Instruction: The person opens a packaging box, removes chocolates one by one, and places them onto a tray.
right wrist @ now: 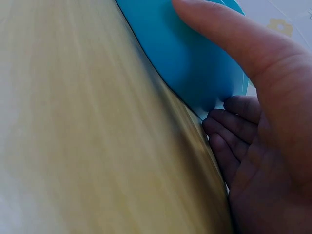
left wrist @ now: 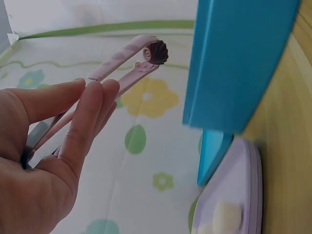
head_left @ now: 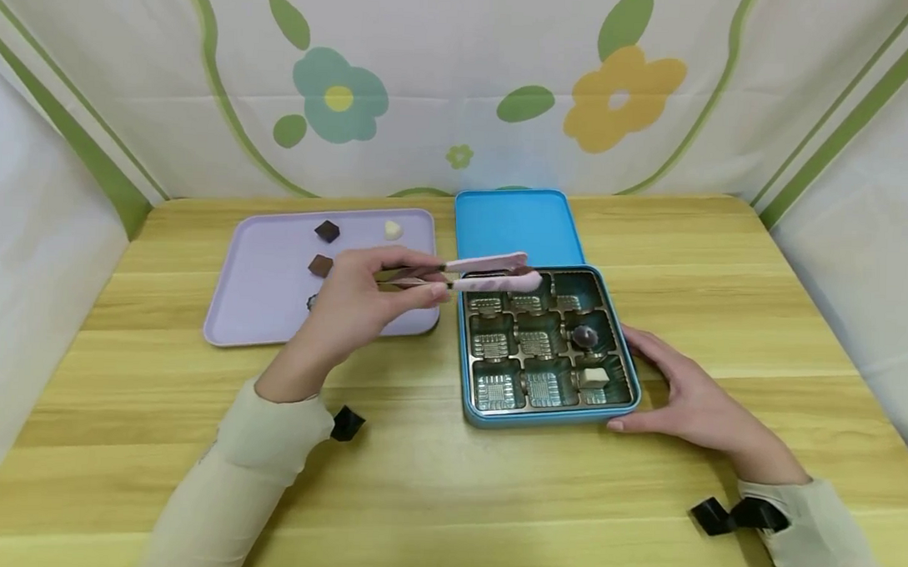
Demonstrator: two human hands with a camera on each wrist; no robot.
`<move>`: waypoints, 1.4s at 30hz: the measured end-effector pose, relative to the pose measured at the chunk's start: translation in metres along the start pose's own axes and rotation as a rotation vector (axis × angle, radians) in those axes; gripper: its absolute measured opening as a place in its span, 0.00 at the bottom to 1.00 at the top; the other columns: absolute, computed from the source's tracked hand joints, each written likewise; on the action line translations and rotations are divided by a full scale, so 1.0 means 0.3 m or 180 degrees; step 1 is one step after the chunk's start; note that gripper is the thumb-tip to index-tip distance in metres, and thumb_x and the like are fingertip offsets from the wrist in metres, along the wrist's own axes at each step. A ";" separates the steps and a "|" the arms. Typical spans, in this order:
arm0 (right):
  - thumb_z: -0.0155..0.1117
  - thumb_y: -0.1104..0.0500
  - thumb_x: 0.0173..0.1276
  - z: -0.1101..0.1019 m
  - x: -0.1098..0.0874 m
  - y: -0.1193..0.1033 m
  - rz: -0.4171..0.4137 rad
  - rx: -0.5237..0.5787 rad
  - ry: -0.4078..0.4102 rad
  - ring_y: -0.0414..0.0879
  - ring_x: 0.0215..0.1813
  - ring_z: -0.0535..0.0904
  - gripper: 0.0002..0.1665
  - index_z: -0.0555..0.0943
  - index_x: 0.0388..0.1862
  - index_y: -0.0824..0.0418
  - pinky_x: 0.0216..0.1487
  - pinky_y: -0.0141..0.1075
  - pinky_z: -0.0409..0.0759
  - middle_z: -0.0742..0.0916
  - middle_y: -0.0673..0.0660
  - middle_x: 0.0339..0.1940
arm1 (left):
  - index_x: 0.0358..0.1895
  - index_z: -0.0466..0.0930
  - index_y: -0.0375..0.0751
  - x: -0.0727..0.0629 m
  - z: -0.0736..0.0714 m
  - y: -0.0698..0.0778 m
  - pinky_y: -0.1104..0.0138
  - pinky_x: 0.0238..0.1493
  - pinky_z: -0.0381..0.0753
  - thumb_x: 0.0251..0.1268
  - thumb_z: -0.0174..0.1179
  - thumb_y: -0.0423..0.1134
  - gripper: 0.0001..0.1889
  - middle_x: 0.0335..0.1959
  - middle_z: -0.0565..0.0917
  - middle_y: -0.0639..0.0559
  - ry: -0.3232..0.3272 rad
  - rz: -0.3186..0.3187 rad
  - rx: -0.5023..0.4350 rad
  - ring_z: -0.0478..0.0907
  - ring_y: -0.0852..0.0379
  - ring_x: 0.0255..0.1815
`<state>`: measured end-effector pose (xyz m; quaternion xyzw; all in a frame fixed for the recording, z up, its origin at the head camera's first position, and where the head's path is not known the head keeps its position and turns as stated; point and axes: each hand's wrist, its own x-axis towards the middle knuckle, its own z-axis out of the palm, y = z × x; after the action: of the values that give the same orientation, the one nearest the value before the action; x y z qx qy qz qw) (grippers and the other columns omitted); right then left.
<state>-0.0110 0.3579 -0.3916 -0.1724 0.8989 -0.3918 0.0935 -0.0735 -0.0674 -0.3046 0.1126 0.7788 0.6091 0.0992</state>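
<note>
My left hand pinches pink-tipped tongs above the back of the blue tin box. A dark, ridged chocolate is clamped between the tong tips, as the left wrist view shows. The box holds a divided tray with a dark round chocolate in a right-hand compartment and a white chocolate in the front right one. Around the box's front right corner, my right hand grips with the thumb at the front and bent fingers against the right side.
Left of the box lies a lilac tray bearing a dark chocolate, a brown one and a white one; my left hand partly covers another. The blue lid lies behind the box, near the patterned curtain.
</note>
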 end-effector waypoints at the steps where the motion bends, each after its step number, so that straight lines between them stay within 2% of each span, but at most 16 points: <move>1: 0.95 0.52 0.47 -0.002 0.001 0.000 0.0003 -0.0011 0.0004 0.22 0.77 0.61 0.73 0.61 0.88 0.38 0.69 0.11 0.55 0.74 0.55 0.82 | 0.57 0.90 0.40 -0.006 -0.016 -0.006 0.66 0.48 0.93 0.69 0.76 0.36 0.16 0.51 0.92 0.46 0.0062 0.0019 -0.0002 0.94 0.55 0.45; 3: 0.95 0.52 0.47 -0.006 0.002 0.002 -0.0013 -0.0020 0.0008 0.22 0.77 0.61 0.73 0.61 0.88 0.38 0.69 0.11 0.55 0.74 0.56 0.82 | 0.59 0.89 0.39 -0.018 -0.049 -0.016 0.67 0.47 0.93 0.69 0.75 0.35 0.17 0.50 0.92 0.45 0.0185 0.0035 -0.0047 0.94 0.57 0.44; 8: 0.95 0.54 0.46 -0.017 -0.002 0.009 -0.0037 0.0010 0.0060 0.21 0.77 0.62 0.73 0.62 0.87 0.38 0.69 0.10 0.56 0.74 0.53 0.82 | 0.60 0.88 0.34 -0.035 -0.124 -0.039 0.67 0.50 0.93 0.70 0.74 0.34 0.18 0.47 0.93 0.49 0.0523 0.0079 -0.0229 0.94 0.58 0.44; 14: 0.95 0.56 0.45 -0.018 -0.017 0.018 -0.0092 0.0032 0.0103 0.20 0.77 0.62 0.74 0.62 0.87 0.40 0.70 0.10 0.57 0.74 0.53 0.83 | 0.61 0.85 0.27 -0.048 -0.215 -0.086 0.67 0.50 0.92 0.68 0.75 0.31 0.21 0.43 0.94 0.52 0.0844 0.0111 -0.0702 0.95 0.58 0.41; 21: 0.95 0.57 0.44 -0.018 -0.020 0.020 -0.0042 0.0082 0.0106 0.20 0.77 0.61 0.75 0.61 0.88 0.40 0.70 0.09 0.57 0.73 0.55 0.83 | 0.57 0.88 0.26 -0.068 -0.344 -0.149 0.68 0.47 0.93 0.65 0.75 0.26 0.18 0.46 0.89 0.48 0.1422 0.0162 -0.1137 0.95 0.56 0.39; 28: 0.95 0.58 0.44 -0.017 -0.014 0.020 -0.0070 0.0111 0.0088 0.21 0.78 0.62 0.74 0.62 0.88 0.40 0.70 0.10 0.57 0.73 0.55 0.83 | 0.51 0.90 0.29 -0.089 -0.461 -0.202 0.68 0.45 0.93 0.61 0.76 0.24 0.15 0.41 0.93 0.47 0.1913 0.0075 -0.1421 0.95 0.54 0.36; 32: 0.95 0.58 0.44 -0.016 -0.014 0.023 -0.0061 0.0126 0.0080 0.20 0.77 0.62 0.74 0.62 0.88 0.40 0.70 0.10 0.57 0.73 0.55 0.83 | 0.49 0.90 0.28 -0.094 -0.503 -0.233 0.68 0.44 0.93 0.59 0.76 0.22 0.14 0.38 0.93 0.47 0.2109 0.0024 -0.1527 0.95 0.54 0.34; 42: 0.95 0.58 0.44 -0.014 -0.008 0.030 -0.0036 0.0137 0.0071 0.20 0.77 0.62 0.74 0.62 0.87 0.39 0.69 0.09 0.58 0.73 0.55 0.83 | 0.49 0.90 0.32 -0.098 -0.547 -0.298 0.71 0.44 0.92 0.61 0.75 0.23 0.13 0.35 0.92 0.51 0.2385 -0.0403 -0.1445 0.94 0.58 0.34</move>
<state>-0.0122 0.3674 -0.3954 -0.1710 0.8902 -0.4136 0.0850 -0.0980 -0.2489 -0.3519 -0.1886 0.6128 0.7562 -0.1306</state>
